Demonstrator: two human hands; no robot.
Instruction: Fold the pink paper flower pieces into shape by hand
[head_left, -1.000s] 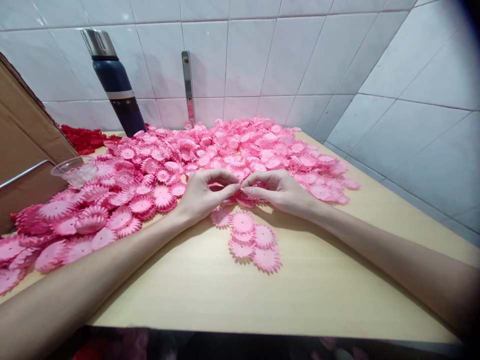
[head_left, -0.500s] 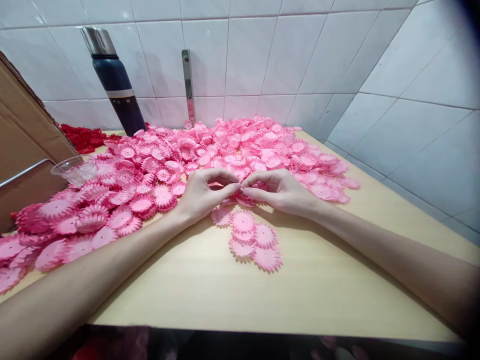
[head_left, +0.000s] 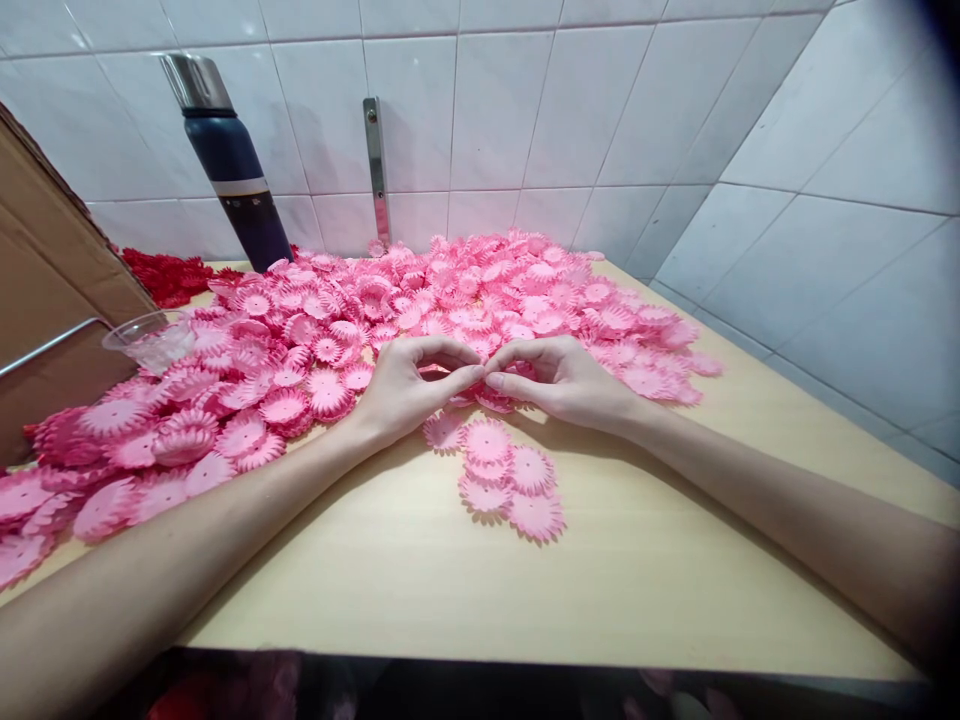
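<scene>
My left hand (head_left: 424, 385) and my right hand (head_left: 559, 380) meet at the fingertips over the front of a big heap of pink scalloped flower-shaped pieces (head_left: 450, 300). Thumb and forefinger are pinched together on each side. Whatever lies between the tips is hidden or too small to make out. Just below the hands, a small cluster of pink flower-shaped pieces (head_left: 532, 470) lies flat on the pale wooden table (head_left: 360, 570). Each piece has a fringed edge, and several show a tiny hole in the middle.
A dark blue bottle (head_left: 236, 180) with a steel cap stands at the back left by red pieces (head_left: 169, 275). A clear plastic cup (head_left: 146, 340) lies among the pink ones, beside a cardboard box (head_left: 60, 290). White tiled walls (head_left: 495, 110) bound the back and right.
Both hands stay pinched together at nearly the same spot, with only a very slight shift of the fingertips. The heap and the small cluster look the same.
</scene>
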